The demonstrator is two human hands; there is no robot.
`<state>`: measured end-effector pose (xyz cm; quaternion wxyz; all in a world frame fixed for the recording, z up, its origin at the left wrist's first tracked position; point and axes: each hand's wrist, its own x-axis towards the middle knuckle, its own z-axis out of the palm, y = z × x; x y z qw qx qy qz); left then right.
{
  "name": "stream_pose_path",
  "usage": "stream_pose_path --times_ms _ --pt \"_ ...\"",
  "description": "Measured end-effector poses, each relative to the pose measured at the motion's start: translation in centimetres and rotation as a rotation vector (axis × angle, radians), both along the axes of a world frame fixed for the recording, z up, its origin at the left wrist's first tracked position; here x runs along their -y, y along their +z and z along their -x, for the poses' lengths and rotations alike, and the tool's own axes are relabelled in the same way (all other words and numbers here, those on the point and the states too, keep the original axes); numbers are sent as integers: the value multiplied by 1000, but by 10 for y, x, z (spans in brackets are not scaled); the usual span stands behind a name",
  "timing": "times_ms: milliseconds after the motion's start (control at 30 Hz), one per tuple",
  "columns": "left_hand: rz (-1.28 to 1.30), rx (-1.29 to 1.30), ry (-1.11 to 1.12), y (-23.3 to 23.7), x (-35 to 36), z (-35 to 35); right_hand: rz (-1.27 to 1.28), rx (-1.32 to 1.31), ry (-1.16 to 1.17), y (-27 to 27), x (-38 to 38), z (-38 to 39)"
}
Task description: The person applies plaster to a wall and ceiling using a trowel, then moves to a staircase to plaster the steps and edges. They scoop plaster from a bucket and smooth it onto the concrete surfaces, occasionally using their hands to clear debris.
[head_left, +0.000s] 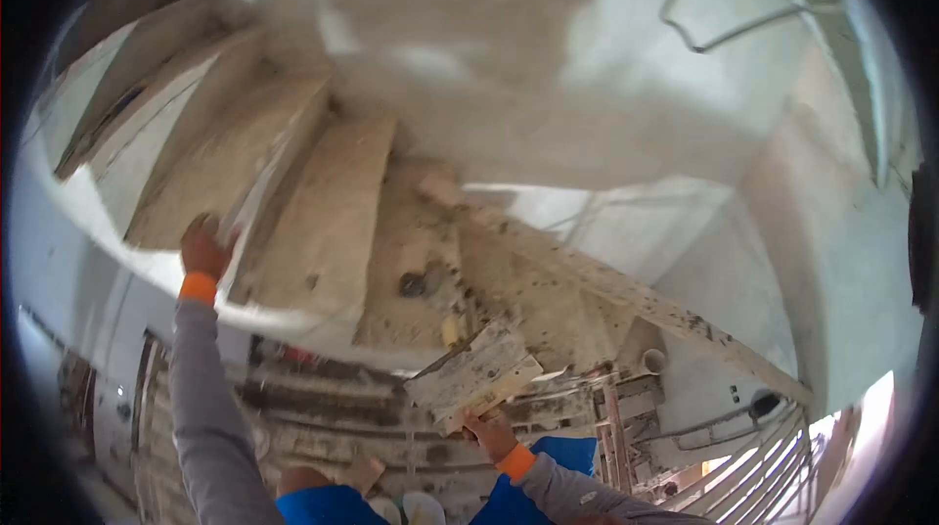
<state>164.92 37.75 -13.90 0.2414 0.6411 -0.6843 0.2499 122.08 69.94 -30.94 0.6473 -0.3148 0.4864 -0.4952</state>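
My left hand (204,248) reaches out over the edge of a concrete stair step (220,158), apparently touching it, with thumb and fingers apart. My right hand (492,435) is closed around the lower edge of a flat, mortar-smeared board (479,373), which tilts up toward the stairs. Its fingers are partly hidden by the board. Just beyond the board, a yellow piece (451,331), perhaps a tool handle, stands out on a dirty step. A dark round lump (413,283) sits on that same step.
A long mortar-spotted plank (636,300) slants down to the right from the steps. Rough wooden boards (333,417) lie below, around my feet. Metal bars (753,466) stand at the lower right. A bent rod or cable (729,38) crosses the plastered wall above.
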Motion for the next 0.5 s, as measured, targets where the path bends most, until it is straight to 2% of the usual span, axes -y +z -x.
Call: stream_pose_path --times_ms 67,100,200,233,333,433,500 --pt "35 25 -11 -11 11 -11 50 -39 -164 0 12 10" --pt "-3 -44 4 3 -5 5 71 -57 -234 0 15 14" --pt "64 -42 -2 -3 -1 2 129 -241 -316 -22 24 46" --pt "39 -66 8 5 -6 6 181 -115 -439 -11 23 42" --pt "22 -93 13 7 -11 11 210 -192 -610 -2 24 32" --pt "86 -44 -7 -15 12 -7 162 -309 -538 -3 16 35" --pt "70 -56 -13 -13 8 -3 182 -326 -598 4 10 24"
